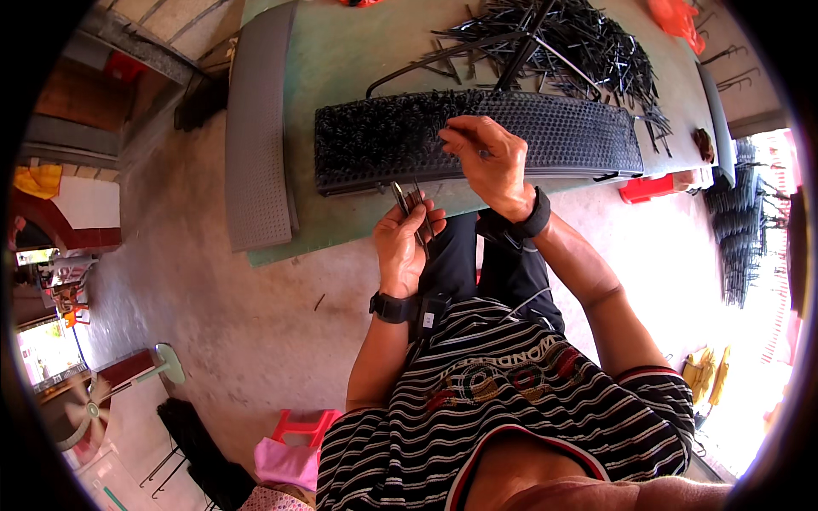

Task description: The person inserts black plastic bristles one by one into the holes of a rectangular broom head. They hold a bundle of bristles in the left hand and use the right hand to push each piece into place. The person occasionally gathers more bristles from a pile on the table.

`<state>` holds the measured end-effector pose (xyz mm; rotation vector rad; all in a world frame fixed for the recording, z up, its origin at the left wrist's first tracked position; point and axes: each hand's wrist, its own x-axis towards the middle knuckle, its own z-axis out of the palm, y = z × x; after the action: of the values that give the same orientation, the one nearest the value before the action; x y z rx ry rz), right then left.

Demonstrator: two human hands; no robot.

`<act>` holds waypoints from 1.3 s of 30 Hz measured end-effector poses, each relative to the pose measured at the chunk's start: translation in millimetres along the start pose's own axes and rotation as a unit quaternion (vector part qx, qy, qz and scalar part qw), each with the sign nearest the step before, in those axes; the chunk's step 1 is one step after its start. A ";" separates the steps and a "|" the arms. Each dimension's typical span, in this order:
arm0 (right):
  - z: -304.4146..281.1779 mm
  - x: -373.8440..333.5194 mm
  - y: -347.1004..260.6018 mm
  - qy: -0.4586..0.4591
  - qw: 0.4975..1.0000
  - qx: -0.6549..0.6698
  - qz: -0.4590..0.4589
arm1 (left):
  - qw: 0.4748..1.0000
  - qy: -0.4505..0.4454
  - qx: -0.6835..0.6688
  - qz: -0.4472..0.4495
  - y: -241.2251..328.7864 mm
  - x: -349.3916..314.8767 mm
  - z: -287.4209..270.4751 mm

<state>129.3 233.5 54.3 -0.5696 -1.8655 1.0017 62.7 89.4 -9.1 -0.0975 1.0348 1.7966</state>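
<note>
In front of me on the table lies a long black perforated panel (571,136). Dense black bristle-like strips (375,140) fill its left part, while rows of holes show on the right. My right hand (494,162) is over the panel where the filled part meets the bare holes. Its fingers are pinched together, and whatever is between them is too small or hidden to make out. At the panel's near edge, my left hand (400,247) is closed around a small bunch of thin dark strips (416,200), their ends sticking up past the fingers.
A large heap of loose black strips (588,51) lies behind the panel on the green table (349,51), beside a thin black metal frame (426,64). A grey perforated sheet (256,128) covers the table's left end. An orange-red bag (677,24) is at the far right.
</note>
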 end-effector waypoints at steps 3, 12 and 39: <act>4.1 0.9 7.8 -0.032 0.997 -0.049 -0.042 | 1.000 0.004 0.007 0.001 2.3 -0.2 -0.6; 12.6 -3.1 31.9 -0.165 0.940 -0.189 -0.229 | 0.999 0.015 0.037 -0.005 5.5 -1.1 -0.3; -10.5 13.7 44.4 -0.084 0.972 -0.188 -0.117 | 0.999 -0.013 0.024 0.037 -0.5 0.4 10.1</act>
<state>131.1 272.6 27.1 -0.4791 -2.2342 0.5577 66.7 96.6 -3.2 -0.0054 1.0750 1.8336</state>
